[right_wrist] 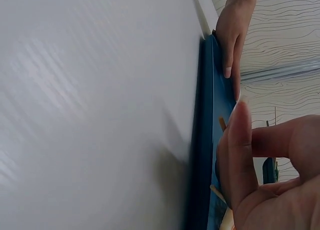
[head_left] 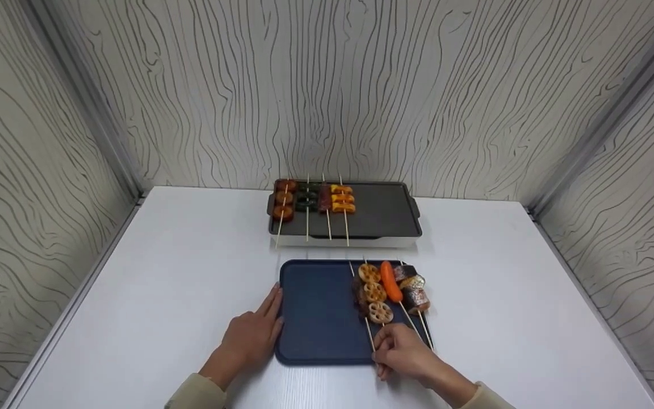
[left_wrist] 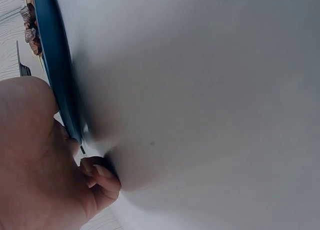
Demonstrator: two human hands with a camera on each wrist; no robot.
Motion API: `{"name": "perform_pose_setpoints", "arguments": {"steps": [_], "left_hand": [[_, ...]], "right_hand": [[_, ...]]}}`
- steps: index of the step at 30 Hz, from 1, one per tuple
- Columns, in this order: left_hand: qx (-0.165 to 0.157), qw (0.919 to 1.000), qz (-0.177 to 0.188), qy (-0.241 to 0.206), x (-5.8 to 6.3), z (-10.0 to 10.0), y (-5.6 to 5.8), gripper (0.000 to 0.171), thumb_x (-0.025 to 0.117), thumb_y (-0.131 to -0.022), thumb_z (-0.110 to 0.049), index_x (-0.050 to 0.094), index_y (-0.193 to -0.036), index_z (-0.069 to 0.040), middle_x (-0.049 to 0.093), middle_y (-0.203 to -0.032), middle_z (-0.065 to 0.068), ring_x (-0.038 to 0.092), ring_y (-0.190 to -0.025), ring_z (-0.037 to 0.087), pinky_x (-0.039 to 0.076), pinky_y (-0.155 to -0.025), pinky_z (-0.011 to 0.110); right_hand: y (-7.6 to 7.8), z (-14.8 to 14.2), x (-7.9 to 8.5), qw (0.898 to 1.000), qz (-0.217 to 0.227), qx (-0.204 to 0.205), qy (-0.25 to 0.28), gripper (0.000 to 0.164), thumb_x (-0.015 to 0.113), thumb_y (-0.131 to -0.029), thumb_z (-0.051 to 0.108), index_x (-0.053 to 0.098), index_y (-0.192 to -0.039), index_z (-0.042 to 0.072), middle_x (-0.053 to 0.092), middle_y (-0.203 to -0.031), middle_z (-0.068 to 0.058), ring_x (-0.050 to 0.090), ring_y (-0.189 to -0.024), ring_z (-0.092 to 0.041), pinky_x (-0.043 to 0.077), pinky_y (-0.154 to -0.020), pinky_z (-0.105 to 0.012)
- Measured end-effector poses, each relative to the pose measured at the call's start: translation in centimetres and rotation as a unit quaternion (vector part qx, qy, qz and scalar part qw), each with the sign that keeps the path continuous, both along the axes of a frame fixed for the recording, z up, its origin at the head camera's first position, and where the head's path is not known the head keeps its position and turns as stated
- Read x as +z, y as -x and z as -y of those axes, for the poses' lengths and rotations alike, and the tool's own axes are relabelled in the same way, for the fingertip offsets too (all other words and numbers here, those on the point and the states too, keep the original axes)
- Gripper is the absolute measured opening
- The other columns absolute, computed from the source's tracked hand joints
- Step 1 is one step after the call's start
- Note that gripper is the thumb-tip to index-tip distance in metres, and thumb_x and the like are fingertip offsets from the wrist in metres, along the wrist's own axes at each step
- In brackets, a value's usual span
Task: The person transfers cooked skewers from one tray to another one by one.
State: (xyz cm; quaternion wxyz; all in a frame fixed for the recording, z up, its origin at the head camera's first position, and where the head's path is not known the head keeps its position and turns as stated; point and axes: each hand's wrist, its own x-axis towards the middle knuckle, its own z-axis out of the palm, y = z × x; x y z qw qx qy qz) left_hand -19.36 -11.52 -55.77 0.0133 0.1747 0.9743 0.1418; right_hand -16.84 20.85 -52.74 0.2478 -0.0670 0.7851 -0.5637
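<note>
My left hand (head_left: pixel 252 335) lies along the left edge of a dark blue tray (head_left: pixel 315 318), its straight fingers touching the rim. Over the tray's front edge, my right hand (head_left: pixel 403 349) has its fingers curled around the stick of a lotus root skewer (head_left: pixel 375 292); the fingers hide the lower stick. Just left of the lotus slices is a dark meat skewer (head_left: pixel 359 296), whose stick runs past my fingertips. To their right lie an orange sausage skewer (head_left: pixel 390 281) and a skewer of dark-skinned chunks (head_left: pixel 415 298). In the right wrist view, stick ends show beside my curled fingers (right_wrist: pixel 240 145).
Behind the tray stands a flat dark grill plate (head_left: pixel 384 207) on a white base. Its left half bears skewers of brown rounds (head_left: pixel 284 197), dark green pieces (head_left: pixel 306 199), red meat (head_left: pixel 325 199) and yellow pieces (head_left: pixel 343 199). Patterned panels (head_left: pixel 327 85) enclose the white table (head_left: pixel 191 255).
</note>
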Motion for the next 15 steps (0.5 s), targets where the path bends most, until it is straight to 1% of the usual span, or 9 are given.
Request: {"name": "perform_pose_setpoints", "arguments": {"steps": [4, 9, 12, 15], "left_hand": [[-0.001, 1.0000, -0.006, -0.001, -0.1, 0.0, 0.0, 0.057, 0.045, -0.109, -0.033, 0.036, -0.159, -0.005, 0.033, -0.166, 0.006, 0.059, -0.072, 0.027, 0.049, -0.062, 0.042], [0.001, 0.9999, -0.011, 0.001, -0.1, 0.0, -0.1, 0.057, 0.045, -0.109, -0.032, 0.036, -0.159, -0.005, 0.034, -0.166, 0.006, 0.062, -0.074, 0.028, 0.050, -0.062, 0.042], [0.003, 0.9999, -0.009, 0.002, -0.1, 0.0, -0.1, 0.057, 0.045, -0.109, -0.033, 0.036, -0.159, -0.005, 0.034, -0.166, 0.006, 0.060, -0.073, 0.027, 0.049, -0.061, 0.042], [0.002, 1.0000, -0.009, 0.003, 0.0, 0.0, -0.1, 0.057, 0.045, -0.109, -0.033, 0.036, -0.159, -0.005, 0.034, -0.166, 0.006, 0.057, -0.068, 0.026, 0.048, -0.059, 0.040]], "right_hand": [[-0.1, 0.4, 0.0, 1.000, -0.007, -0.003, -0.004, 0.010, 0.063, -0.089, -0.005, 0.059, -0.097, -0.009, 0.070, -0.066, -0.010, 0.065, -0.051, -0.011, 0.057, -0.054, -0.030], [0.0, 1.0, -0.1, 1.000, -0.023, 0.001, -0.012, 0.011, 0.062, -0.089, -0.005, 0.058, -0.098, -0.009, 0.070, -0.066, -0.010, 0.065, -0.051, -0.011, 0.054, -0.053, -0.028], [0.2, 1.4, -0.2, 0.999, -0.037, 0.002, -0.017, 0.010, 0.061, -0.089, -0.005, 0.058, -0.098, -0.010, 0.069, -0.065, -0.010, 0.065, -0.050, -0.010, 0.052, -0.052, -0.026], [0.5, 1.7, -0.4, 0.999, -0.036, -0.001, -0.021, 0.009, 0.060, -0.089, -0.006, 0.058, -0.098, -0.009, 0.069, -0.064, -0.008, 0.065, -0.050, -0.010, 0.052, -0.051, -0.025]]}}
